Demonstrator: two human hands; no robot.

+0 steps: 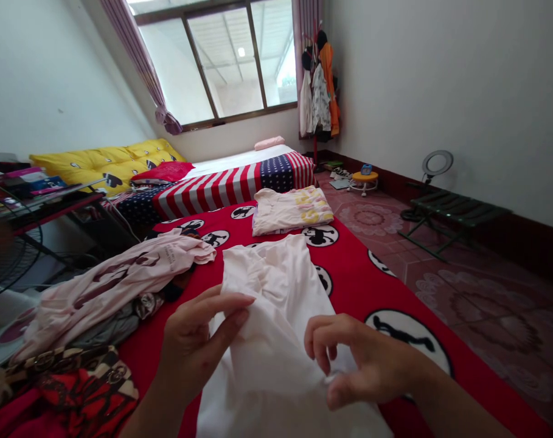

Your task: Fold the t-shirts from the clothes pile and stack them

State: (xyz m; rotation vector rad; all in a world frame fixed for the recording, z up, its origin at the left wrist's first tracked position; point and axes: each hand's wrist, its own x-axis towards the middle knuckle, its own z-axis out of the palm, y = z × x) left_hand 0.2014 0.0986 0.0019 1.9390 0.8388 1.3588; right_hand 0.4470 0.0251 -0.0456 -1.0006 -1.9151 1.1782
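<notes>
A white garment (pixel 276 365) lies lengthwise on a red cloth with black-and-white round prints (pixel 349 267), its far end creased. My left hand (pixel 203 340) is at the garment's left edge, with thumb and forefinger closed on a fold of its fabric. Over the right side, my right hand (pixel 362 356) has curled fingers, and a small bunch of the white fabric shows between its fingers and thumb. Just beyond the far end sits a folded pale shirt with yellow print (pixel 294 210).
At the left lie a pink printed shirt (pixel 121 274) and a patterned scarf-like cloth (pixel 84 389) among other clothes. A fan (pixel 11 243) stands at the left edge. Farther back are a bed with a flag-pattern cover (pixel 221 194), a folding stool (pixel 459 210) and a coat rack (pixel 316 91).
</notes>
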